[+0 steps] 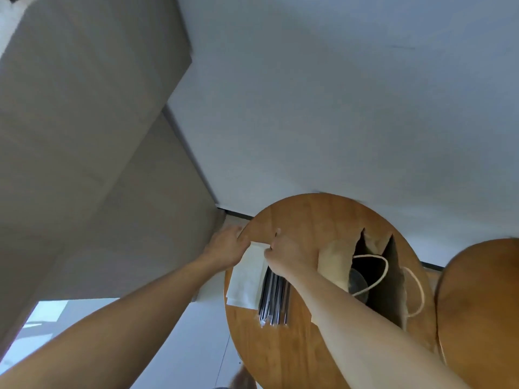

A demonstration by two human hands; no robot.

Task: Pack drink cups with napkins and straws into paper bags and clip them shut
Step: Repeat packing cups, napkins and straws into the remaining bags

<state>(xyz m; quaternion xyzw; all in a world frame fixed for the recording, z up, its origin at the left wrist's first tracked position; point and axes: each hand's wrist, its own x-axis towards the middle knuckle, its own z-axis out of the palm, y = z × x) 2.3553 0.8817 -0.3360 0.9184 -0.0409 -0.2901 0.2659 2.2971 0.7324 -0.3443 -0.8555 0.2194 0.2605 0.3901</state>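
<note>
Fingers [269, 249] of right hand [286, 258] pinch napkins [247, 279] (beside straws [273, 300]).

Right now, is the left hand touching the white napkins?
Touching. In the head view the left hand meets the far corner of the napkins with its fingers, no gap showing.

left hand [226, 248] bare; right hand [290, 258] bare; forearms [351, 313] bare.

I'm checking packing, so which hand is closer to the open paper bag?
Right. The right hand is just left of the paper bag, over the straws; the left hand is farther left, past the napkins at the table edge.
</note>
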